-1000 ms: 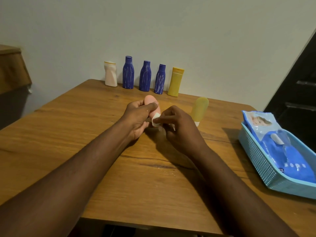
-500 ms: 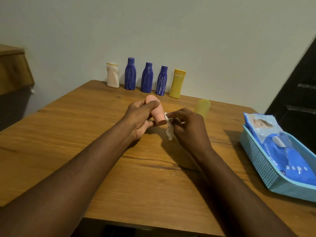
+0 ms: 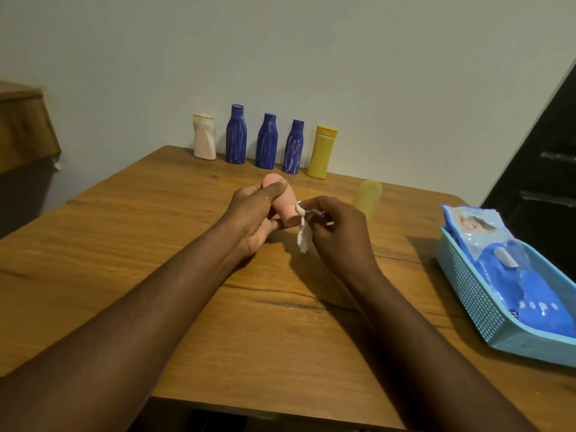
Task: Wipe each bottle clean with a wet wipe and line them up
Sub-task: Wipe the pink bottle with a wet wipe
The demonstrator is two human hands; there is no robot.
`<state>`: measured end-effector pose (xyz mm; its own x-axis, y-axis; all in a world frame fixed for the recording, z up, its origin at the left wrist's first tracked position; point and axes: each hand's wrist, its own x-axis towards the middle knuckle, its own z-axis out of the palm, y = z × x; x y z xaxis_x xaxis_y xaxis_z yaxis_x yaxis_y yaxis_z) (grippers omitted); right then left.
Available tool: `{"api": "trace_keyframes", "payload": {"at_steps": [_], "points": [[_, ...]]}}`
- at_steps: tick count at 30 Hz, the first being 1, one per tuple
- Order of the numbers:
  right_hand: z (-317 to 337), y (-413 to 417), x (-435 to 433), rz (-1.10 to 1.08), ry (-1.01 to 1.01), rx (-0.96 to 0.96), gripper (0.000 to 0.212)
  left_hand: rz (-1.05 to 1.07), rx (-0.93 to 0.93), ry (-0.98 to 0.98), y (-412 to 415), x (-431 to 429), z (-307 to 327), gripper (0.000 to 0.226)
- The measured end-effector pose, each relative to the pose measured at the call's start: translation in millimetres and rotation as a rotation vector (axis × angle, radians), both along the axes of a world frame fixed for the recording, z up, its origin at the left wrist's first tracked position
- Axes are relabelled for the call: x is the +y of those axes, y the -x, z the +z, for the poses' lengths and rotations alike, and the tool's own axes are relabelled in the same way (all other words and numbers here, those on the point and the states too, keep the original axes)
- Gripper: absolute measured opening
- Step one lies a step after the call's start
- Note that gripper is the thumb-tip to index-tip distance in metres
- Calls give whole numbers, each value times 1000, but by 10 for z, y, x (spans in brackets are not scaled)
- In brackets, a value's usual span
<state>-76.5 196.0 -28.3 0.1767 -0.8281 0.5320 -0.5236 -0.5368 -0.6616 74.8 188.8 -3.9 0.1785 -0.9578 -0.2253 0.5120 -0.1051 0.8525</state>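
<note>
A pink bottle (image 3: 288, 210) is held above the wooden table (image 3: 124, 244) by the left hand (image 3: 252, 219), whose fingers and thumb are curled round its body. Its narrower end is tilted towards the right hand (image 3: 338, 235). A crumpled white wet wipe (image 3: 304, 238) is pinched between the right thumb and fingertips and touches that end. Five bottles (image 3: 266, 141) are lined up against the wall, and a yellow bottle (image 3: 369, 194) is seen just behind the right hand.

On the table (image 3: 124, 244), a row of five bottles (image 3: 266, 141) stands at twelve o'clock by the wall (image 3: 311, 57); a lone bottle (image 3: 367, 196) at one o'clock; the basket (image 3: 467, 291), at three o'clock, holds the wipes pack (image 3: 536, 294).
</note>
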Motion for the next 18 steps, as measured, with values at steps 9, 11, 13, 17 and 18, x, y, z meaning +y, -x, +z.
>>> {"api": "trace_keyframes", "payload": {"at_steps": [9, 11, 13, 17, 18], "points": [[-45, -40, -8, -5, -162, -240, 17, 38, 144, -59, -18, -80, -60, 54], [-45, -59, -1, -19, -64, -193, 18, 45, 136, -81, -13, -86, -76, 50], [-56, -76, 6, -12, -24, -118, 20, 45, 146, -88, -16, -92, -85, 46], [-90, -65, 3, -17, -18, -4, 20, 42, 165, -79, -39, -117, -87, 50], [-86, -55, -1, -33, -16, -17, 19, 44, 170, -73, -41, -119, -88, 51]]}}
